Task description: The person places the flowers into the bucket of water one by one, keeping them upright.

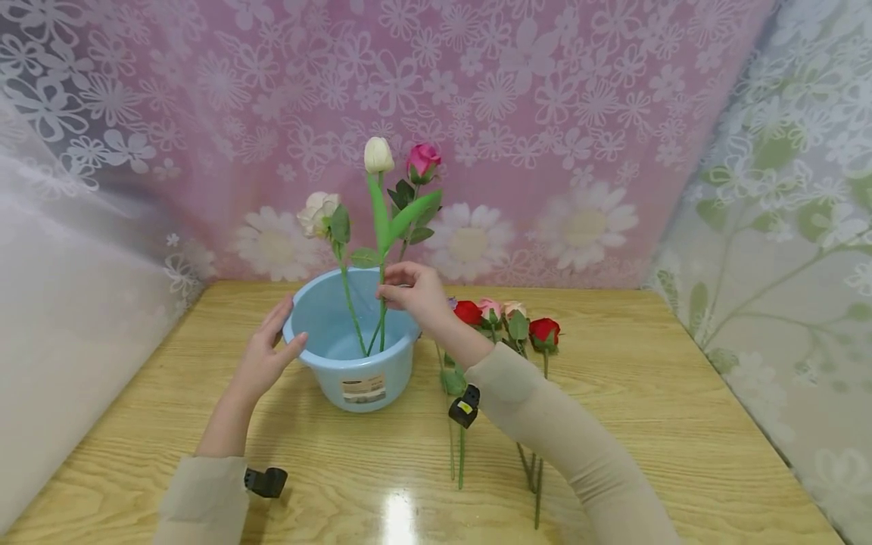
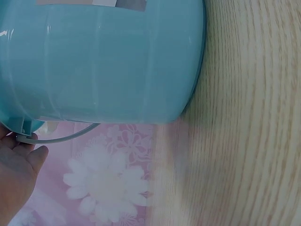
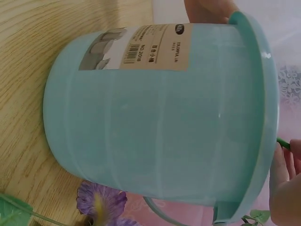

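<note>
A light blue plastic bucket stands upright on the table, a paper label on its front. At its left side my left hand holds the rim between thumb and fingers; the left wrist view shows this hand beside the handle. Over the bucket's right side, my right hand pinches the green stem of a white tulip, whose lower end is inside the bucket. A white rose leans to the left in the bucket. Behind the tulip rises a magenta rose, its lower stem partly hidden.
Right of the bucket lie several artificial flowers, among them red roses, a pink rose and a peach rose. A purple flower lies close beside the bucket. A floral curtain hangs behind the wooden table.
</note>
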